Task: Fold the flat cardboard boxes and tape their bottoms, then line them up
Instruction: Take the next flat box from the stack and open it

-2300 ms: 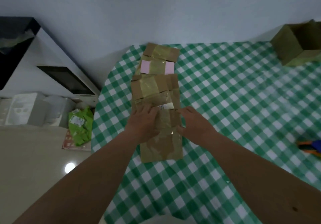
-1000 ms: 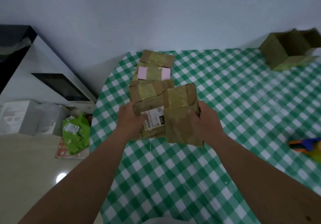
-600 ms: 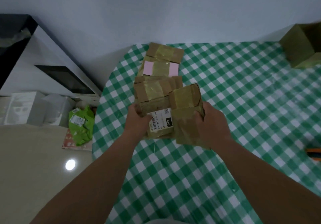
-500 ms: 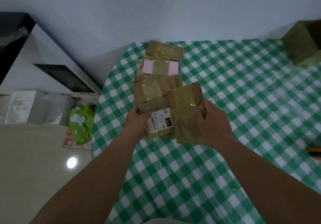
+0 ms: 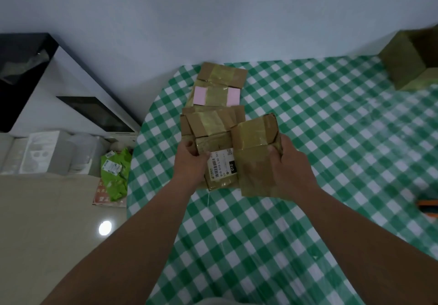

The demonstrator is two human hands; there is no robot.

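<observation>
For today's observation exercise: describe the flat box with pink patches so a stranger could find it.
On the green checked tablecloth, a row of flattened boxes runs toward the wall. The flat box with pink patches is second from the wall. It alone shows two pink squares beside its tape.

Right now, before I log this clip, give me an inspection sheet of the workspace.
Surface: table under a green-and-white checked cloth.
Job's things: row of flat cardboard boxes along the table's left edge; labelled box under the left hand; taped flat box lifted by the right hand; one folded open box at far right.
Clutter: orange object, cut off at the right edge.
Hands: both bare, each gripping cardboard.
Cables: nothing seen.
Surroundings: pale wall, white cabinet, green bag on the floor.
</observation>
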